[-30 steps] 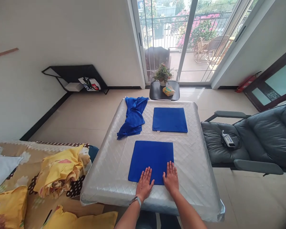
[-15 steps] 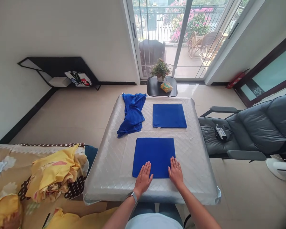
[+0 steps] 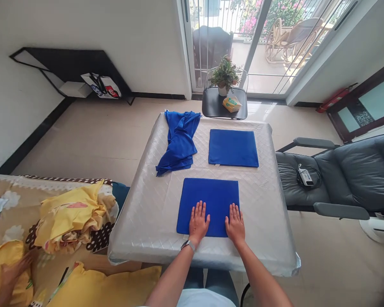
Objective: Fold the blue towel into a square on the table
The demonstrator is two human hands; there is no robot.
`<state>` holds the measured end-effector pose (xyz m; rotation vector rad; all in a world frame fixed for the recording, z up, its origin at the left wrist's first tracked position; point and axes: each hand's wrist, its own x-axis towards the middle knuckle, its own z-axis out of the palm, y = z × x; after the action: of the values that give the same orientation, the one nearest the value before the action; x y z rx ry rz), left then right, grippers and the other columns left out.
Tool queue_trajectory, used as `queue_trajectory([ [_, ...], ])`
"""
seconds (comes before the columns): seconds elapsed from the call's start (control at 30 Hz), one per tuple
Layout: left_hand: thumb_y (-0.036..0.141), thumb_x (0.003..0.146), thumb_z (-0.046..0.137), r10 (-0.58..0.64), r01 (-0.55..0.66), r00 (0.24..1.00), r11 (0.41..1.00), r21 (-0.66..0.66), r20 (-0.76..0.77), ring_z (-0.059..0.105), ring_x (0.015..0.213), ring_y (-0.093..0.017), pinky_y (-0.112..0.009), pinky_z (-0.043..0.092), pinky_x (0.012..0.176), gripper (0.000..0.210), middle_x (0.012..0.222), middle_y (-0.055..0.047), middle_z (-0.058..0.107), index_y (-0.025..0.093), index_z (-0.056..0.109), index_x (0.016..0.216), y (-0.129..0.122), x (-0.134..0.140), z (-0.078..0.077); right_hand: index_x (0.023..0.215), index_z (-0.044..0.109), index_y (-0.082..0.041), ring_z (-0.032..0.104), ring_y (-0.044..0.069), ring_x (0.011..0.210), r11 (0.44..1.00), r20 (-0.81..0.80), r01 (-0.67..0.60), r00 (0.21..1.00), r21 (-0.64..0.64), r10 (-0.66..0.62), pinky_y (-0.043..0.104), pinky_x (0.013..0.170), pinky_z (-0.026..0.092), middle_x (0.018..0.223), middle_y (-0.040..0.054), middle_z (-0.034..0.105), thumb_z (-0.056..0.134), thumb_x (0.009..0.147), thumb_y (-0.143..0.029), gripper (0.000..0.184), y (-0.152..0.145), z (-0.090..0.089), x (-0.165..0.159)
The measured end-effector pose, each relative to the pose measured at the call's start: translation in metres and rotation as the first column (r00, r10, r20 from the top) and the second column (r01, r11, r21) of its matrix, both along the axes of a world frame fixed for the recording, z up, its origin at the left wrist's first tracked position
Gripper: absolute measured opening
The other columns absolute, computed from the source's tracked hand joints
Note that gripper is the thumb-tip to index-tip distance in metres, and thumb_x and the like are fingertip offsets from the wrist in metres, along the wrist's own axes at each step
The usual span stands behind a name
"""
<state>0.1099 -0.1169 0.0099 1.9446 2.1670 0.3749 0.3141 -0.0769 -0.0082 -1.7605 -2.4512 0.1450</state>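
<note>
1. Rectangles of blue fabric (image 3: 216, 192) (image 3: 233, 148): two, on the silvery quilted table (image 3: 259, 204).
2. Your left hand (image 3: 198, 222) and right hand (image 3: 235, 224), opened flat on the table's nearer one, grip nothing.
3. White tag (image 3: 186, 237) there: unreadable.

Near blue cloth (image 3: 216, 204) smooth, apparently matt

"Where are the hands?"
"Left hand (image 3: 198, 223) and right hand (image 3: 235, 223) lie flat on the nearer blue cushion cover (image 3: 215, 194)."
"Beyond it?"
"Another blue cushion cover (image 3: 233, 148), beside crumpled blue fabric (image 3: 181, 138), on the silvery quilted table cover (image 3: 262, 204)."
</note>
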Motion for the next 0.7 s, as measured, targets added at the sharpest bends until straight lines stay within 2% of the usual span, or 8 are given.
queue_trajectory([
  [0.1,0.038,0.102,0.034,0.136,-0.136,0.990,0.991,0.007,-0.046,0.017,0.153,-0.028,-0.054,0.023,0.123,0.069,0.168,-0.008,0.011,0.022,0.001,0.160,-0.030,-0.037,0.002,0.161,0.001,-0.014,0.018,0.023,0.153,1.000,0.007,0.004,1.000,-0.002,-0.004,0.046,0.123,0.017,0.166,0.0092,0.020,0.027,0.103,-0.032,0.066,0.000,0.003,-0.001],
  [0.2,0.040,0.102,0.035,0.154,-0.153,0.986,0.988,0.016,-0.061,0.018,0.153,-0.028,-0.053,0.025,0.123,0.070,0.168,-0.008,0.010,0.023,0.000,0.160,-0.047,-0.057,0.001,0.160,-0.002,-0.015,0.018,0.023,0.153,1.000,0.008,0.007,1.000,0.003,-0.007,0.046,0.124,0.017,0.166,0.0079,0.018,0.027,0.103,-0.032,0.067,0.000,0.004,-0.002],
  [0.4,0.038,0.102,0.036,0.145,-0.143,0.988,0.989,0.031,-0.058,0.020,0.152,-0.028,-0.051,0.028,0.122,0.071,0.168,-0.009,0.010,0.022,-0.002,0.159,-0.049,-0.059,-0.001,0.160,-0.006,-0.017,0.019,0.023,0.152,1.000,0.017,0.018,1.000,0.010,-0.018,0.045,0.124,0.018,0.167,0.0063,0.015,0.028,0.102,-0.031,0.068,0.000,0.004,-0.002],
  [0.7,0.040,0.101,0.035,0.142,-0.141,0.989,0.990,0.023,-0.041,0.018,0.153,-0.028,-0.051,0.026,0.123,0.071,0.168,-0.008,0.009,0.022,-0.001,0.159,-0.049,-0.060,-0.004,0.160,-0.006,-0.016,0.018,0.022,0.153,1.000,0.039,0.011,0.999,0.020,-0.012,0.044,0.124,0.018,0.166,0.0079,0.020,0.029,0.102,-0.030,0.069,0.000,0.001,-0.002],
])
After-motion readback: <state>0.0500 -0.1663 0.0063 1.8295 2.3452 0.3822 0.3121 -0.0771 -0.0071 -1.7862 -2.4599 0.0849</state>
